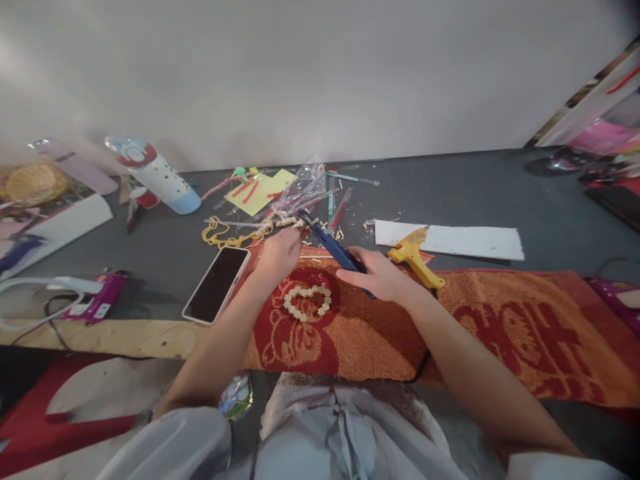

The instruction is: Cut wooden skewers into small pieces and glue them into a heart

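Observation:
My right hand (377, 273) is closed around a long dark-blue tool (333, 247), whose exact kind I cannot make out. Its narrow far end points up and left. Close to that end is my left hand (283, 253), fingers drawn together in a pinch; whatever is between them is hidden. Small cream pieces (339, 235) lie scattered around the tool's tip. Nearer to me, a heart-shaped outline of small cream pieces (295, 310) rests on an orange and red towel (380, 333).
A yellow glue gun (415, 257) leans on a white strip (475, 241) at the right. On the left are a phone (215, 287), yellow yarn (215, 233) and a spotted bottle (163, 180). Crumpled clear plastic (305, 187) and yellow paper (260, 193) lie behind my hands.

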